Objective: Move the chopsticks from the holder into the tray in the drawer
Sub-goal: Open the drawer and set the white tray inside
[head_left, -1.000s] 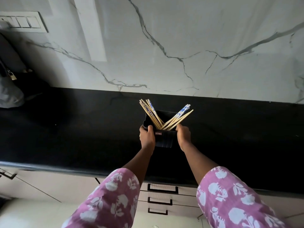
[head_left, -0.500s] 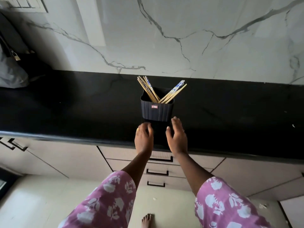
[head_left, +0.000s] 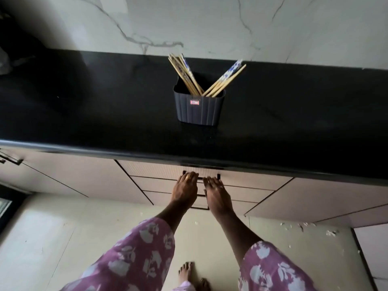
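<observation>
In the head view, both hands have let go of the holder point(head_left: 199, 108) on the black countertop point(head_left: 84, 114), chopsticks point(head_left: 206, 77) still inside, and dropped to the top drawer handle point(head_left: 201, 177). The left hand point(head_left: 185, 189) and right hand point(head_left: 216, 193) rest fingers over it, so opening the drawer seems next. Whether they actually grasp it cannot be told, and the tray stays hidden inside.

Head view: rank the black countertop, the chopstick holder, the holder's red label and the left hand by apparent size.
1. black countertop
2. chopstick holder
3. left hand, close to the holder in apparent size, and nearer the camera, so this order is unsure
4. red label
</observation>
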